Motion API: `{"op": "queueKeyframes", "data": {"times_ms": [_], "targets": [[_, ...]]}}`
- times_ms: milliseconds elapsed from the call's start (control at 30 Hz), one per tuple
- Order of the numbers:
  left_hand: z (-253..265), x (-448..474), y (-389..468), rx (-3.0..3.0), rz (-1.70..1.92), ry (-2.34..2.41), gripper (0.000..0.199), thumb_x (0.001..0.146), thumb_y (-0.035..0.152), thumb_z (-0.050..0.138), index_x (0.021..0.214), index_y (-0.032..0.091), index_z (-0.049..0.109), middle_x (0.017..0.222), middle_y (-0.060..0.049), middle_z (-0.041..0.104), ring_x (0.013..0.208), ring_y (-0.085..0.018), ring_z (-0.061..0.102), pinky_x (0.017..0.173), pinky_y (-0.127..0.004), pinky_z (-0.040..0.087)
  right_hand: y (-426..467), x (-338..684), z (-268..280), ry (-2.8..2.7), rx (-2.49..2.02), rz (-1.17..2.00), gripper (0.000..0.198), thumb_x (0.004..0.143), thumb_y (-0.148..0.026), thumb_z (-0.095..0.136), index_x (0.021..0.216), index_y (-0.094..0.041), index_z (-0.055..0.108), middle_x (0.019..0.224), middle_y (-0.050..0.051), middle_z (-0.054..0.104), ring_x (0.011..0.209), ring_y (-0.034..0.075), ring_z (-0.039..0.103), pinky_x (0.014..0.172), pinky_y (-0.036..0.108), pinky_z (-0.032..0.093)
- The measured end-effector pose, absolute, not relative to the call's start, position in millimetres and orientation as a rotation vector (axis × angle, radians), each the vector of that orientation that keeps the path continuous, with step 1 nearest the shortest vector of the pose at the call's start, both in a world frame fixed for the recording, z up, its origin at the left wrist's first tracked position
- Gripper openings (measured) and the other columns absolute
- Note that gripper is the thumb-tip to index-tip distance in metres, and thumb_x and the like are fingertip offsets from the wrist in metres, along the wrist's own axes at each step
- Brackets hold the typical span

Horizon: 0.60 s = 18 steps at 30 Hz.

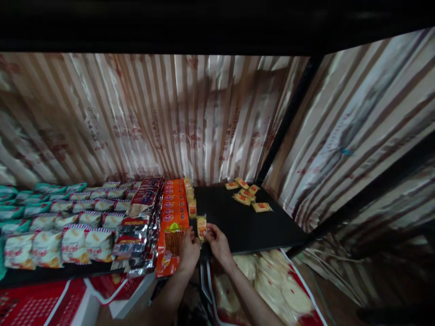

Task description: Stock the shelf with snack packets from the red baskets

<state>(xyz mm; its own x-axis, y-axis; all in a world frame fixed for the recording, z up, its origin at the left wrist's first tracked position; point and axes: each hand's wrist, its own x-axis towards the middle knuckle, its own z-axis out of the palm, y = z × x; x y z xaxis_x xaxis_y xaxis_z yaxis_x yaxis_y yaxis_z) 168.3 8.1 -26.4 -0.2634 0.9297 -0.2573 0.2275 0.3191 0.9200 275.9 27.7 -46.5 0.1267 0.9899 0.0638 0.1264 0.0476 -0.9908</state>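
A small yellow snack packet (201,226) stands upright at the front of the black shelf (220,226). My right hand (218,243) pinches its right edge between thumb and fingers. On the packet's left side, my left hand (189,251) has its fingertips slightly apart, close to the packet's lower edge and in front of the orange snack pack (172,213). Whether it touches the packet is hard to see. Behind my hands, a narrow row of similar yellow packets (190,199) runs back along the orange packs. Several more loose yellow packets (244,195) lie scattered at the back right.
To the left are dark red and silver packs (139,226), white snack bags (76,242) and green bags (20,213). Below the shelf stand a crate of pale round packaged food (272,283) and red baskets (37,303). A black post (288,122) rises at the right corner.
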Motion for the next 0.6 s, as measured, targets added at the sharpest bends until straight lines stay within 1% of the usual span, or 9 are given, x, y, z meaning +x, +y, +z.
{"op": "queueKeyframes", "data": {"times_ms": [133,267,433,533,600], "targets": [[-33,165,33,1.101,1.025,1.719,0.043,0.078,0.007,0.046,0.119,0.014,0.052,0.12,-0.012,0.061,0.109,-0.016,0.057,0.094,-0.027,0.042,64,267,-54,-1.282,-1.385,0.877,0.023,0.068,-0.03,0.058,0.088,-0.02,0.064,0.08,0.003,0.067,0.069,0.017,0.063,0.069,0.032,0.054],[-39,164,47,1.21,1.045,1.756,0.042,0.077,0.006,0.044,0.117,0.011,0.053,0.122,-0.013,0.058,0.108,-0.017,0.058,0.095,-0.028,0.043,86,259,-61,-1.32,-1.409,0.854,0.021,0.069,-0.027,0.058,0.088,-0.021,0.063,0.083,0.003,0.064,0.071,0.017,0.063,0.071,0.032,0.054],[-45,166,56,1.295,1.131,1.801,0.041,0.073,0.004,0.044,0.108,0.017,0.06,0.119,-0.008,0.061,0.109,-0.018,0.057,0.098,-0.032,0.042,97,252,-68,-1.369,-1.434,0.84,0.022,0.072,-0.025,0.055,0.093,-0.022,0.062,0.087,0.003,0.062,0.071,0.015,0.063,0.069,0.03,0.055],[-45,166,58,1.341,1.134,1.806,0.041,0.071,0.004,0.044,0.106,0.017,0.061,0.118,-0.008,0.062,0.114,-0.019,0.054,0.101,-0.033,0.04,99,251,-70,-1.414,-1.473,0.802,0.022,0.074,-0.023,0.054,0.095,-0.023,0.062,0.089,0.002,0.063,0.071,0.015,0.063,0.07,0.03,0.054],[-43,166,57,1.369,1.111,1.816,0.042,0.072,0.004,0.043,0.108,0.017,0.061,0.121,-0.008,0.06,0.117,-0.019,0.052,0.103,-0.033,0.038,100,251,-71,-1.444,-1.484,0.791,0.024,0.075,-0.023,0.054,0.097,-0.023,0.062,0.091,0.003,0.064,0.073,0.015,0.063,0.072,0.03,0.054]]}}
